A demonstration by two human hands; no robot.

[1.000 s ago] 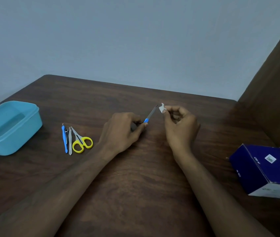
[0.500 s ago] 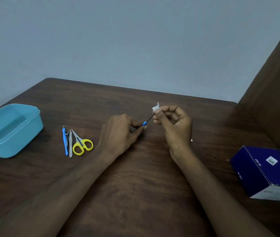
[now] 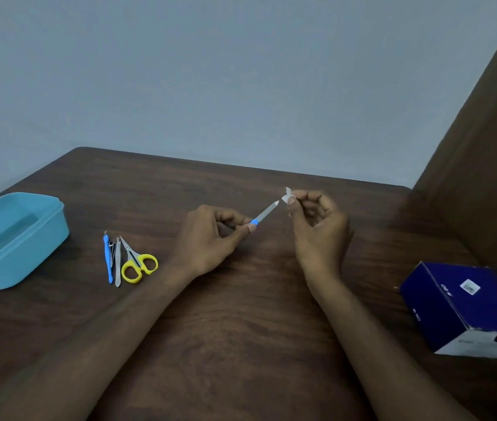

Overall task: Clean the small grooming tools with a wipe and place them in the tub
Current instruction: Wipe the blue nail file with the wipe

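My left hand (image 3: 210,238) pinches the blue handle of a slim metal nail file (image 3: 267,211), whose blade points up and to the right. My right hand (image 3: 317,226) holds a small white wipe (image 3: 287,196) between thumb and fingers, just past the file's tip and apart from it. The light blue tub (image 3: 28,253) sits at the table's left edge, with nothing visible inside it. Between the tub and my left hand lie a blue-handled tool (image 3: 107,259), small clippers (image 3: 113,249), metal tweezers (image 3: 117,264) and yellow-handled scissors (image 3: 138,262).
A dark blue box (image 3: 465,308) with a white end stands at the right, close to a brown wooden panel (image 3: 490,165). The dark wooden table (image 3: 241,329) ends at a grey wall behind.
Half a second ago the wipe was pinched around the file's blade. My right hand has since slid off the tip to the right, leaving the blade bare.
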